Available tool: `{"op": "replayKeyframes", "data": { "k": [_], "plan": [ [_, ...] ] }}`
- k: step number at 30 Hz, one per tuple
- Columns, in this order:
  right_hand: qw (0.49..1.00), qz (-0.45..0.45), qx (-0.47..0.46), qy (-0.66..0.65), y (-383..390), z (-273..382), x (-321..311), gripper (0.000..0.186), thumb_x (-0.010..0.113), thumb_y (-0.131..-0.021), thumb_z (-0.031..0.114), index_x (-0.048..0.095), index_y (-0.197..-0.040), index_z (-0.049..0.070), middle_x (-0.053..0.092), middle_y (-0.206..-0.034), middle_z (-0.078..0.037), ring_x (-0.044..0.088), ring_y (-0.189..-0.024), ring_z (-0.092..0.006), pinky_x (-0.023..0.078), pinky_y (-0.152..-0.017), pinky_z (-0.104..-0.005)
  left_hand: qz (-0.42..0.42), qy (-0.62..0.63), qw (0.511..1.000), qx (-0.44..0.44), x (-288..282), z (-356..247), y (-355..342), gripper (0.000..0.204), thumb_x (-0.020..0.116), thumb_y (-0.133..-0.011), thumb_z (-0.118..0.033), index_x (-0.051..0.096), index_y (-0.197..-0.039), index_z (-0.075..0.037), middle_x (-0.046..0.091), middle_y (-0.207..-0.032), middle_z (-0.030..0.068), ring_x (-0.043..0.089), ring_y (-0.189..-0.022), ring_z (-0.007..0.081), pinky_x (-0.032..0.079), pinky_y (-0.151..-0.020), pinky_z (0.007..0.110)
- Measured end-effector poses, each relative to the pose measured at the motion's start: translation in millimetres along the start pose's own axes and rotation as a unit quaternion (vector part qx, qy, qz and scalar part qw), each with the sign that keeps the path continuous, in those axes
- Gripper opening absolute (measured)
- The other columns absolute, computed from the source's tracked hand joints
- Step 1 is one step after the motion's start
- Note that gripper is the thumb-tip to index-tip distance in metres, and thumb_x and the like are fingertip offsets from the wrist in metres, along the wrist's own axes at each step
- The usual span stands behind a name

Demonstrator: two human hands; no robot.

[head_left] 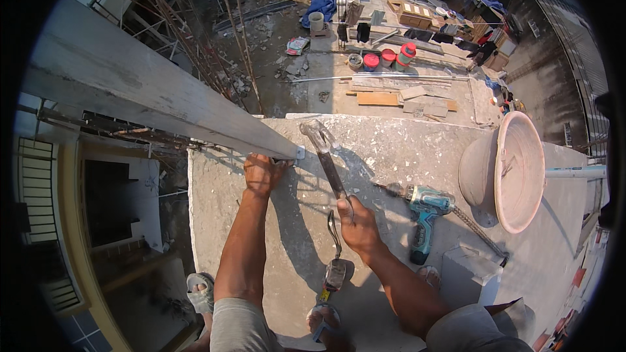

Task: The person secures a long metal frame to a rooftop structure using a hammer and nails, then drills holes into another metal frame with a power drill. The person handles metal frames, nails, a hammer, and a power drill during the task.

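My left hand [263, 175] is low against the foot of a grey concrete column [195, 117], its fingers curled in close to a small pale metal bracket [300, 155] at the column's base. Whatever those fingers pinch is hidden. My right hand [360, 225] grips the dark handle of a claw hammer [330, 173], whose head is raised just right of the bracket. Below the hammer, a tape measure [334, 275] with a wrist strap lies on the concrete slab [385, 146]. Right of my right hand, a teal cordless drill [425, 215] lies on its side.
A large pinkish tub [479, 169] stands tipped at right, near a long masonry bit [479, 234] and a pale block [463, 274]. Scaffolding [163, 13] rises at left. Beyond the slab's far edge, a lower yard holds red buckets [371, 61] and boards [378, 98].
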State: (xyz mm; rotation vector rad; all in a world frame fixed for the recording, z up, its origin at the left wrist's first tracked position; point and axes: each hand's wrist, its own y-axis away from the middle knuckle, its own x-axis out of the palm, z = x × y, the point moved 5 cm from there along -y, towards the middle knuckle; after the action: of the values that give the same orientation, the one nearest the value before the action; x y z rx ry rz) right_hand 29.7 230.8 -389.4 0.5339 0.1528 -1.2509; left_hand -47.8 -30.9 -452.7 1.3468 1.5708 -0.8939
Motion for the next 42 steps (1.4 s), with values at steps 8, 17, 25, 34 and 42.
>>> {"op": "replayKeyframes", "data": {
  "k": [8,17,25,34,42],
  "plan": [
    [0.97,-0.03,-0.189,-0.151,12.0,26.7,-25.3,0.055,0.045,-0.102,0.054,0.055,-0.093,0.0,0.056,-0.069,-0.011,0.051,-0.058,-0.0235,0.045,-0.054,-0.0328,-0.043,0.063,0.996,0.045,0.4,3.0,10.5,0.031,0.082,-0.072,-0.025,0.074,-0.099,-0.011,0.073,-0.096,0.0135,0.068,-0.09,0.0362,0.054,-0.081,0.044],
    [0.993,-0.035,0.022,-0.109,9.9,-11.9,-13.6,0.055,0.044,-0.103,0.053,0.054,-0.093,-0.001,0.054,-0.064,-0.015,0.056,-0.058,-0.0308,0.044,-0.057,-0.0413,0.013,0.016,1.0,0.019,13.0,12.7,6.1,0.035,0.08,-0.074,-0.034,0.074,-0.097,-0.009,0.073,-0.097,0.0144,0.067,-0.093,0.0365,0.051,-0.085,0.045],
    [0.999,-0.004,-0.012,0.033,2.1,-6.0,6.4,0.047,0.046,-0.102,0.047,0.058,-0.1,0.001,0.062,-0.084,-0.026,0.063,-0.08,-0.043,0.049,-0.069,-0.0439,-0.029,0.044,0.997,0.06,-2.9,-1.8,11.3,0.035,0.08,-0.074,-0.032,0.074,-0.099,-0.009,0.073,-0.099,0.0136,0.067,-0.093,0.0359,0.051,-0.086,0.045],
    [0.987,-0.072,-0.125,-0.071,20.3,2.1,-11.5,0.055,0.043,-0.101,0.055,0.056,-0.093,0.002,0.061,-0.072,-0.022,0.061,-0.062,-0.0433,0.046,-0.057,-0.049,0.013,-0.003,1.0,0.007,12.3,11.3,9.8,0.033,0.077,-0.076,-0.033,0.075,-0.097,-0.007,0.073,-0.095,0.0154,0.067,-0.092,0.0362,0.051,-0.086,0.044],
    [0.99,-0.004,0.104,0.093,0.5,-34.9,-4.4,0.052,0.045,-0.101,0.053,0.058,-0.099,0.003,0.064,-0.079,-0.027,0.066,-0.08,-0.0474,0.05,-0.067,-0.0513,0.045,-0.053,0.997,-0.035,8.4,6.7,7.4,0.032,0.081,-0.074,-0.027,0.074,-0.099,-0.009,0.073,-0.099,0.0143,0.069,-0.093,0.0344,0.054,-0.084,0.043]
  ]
}}
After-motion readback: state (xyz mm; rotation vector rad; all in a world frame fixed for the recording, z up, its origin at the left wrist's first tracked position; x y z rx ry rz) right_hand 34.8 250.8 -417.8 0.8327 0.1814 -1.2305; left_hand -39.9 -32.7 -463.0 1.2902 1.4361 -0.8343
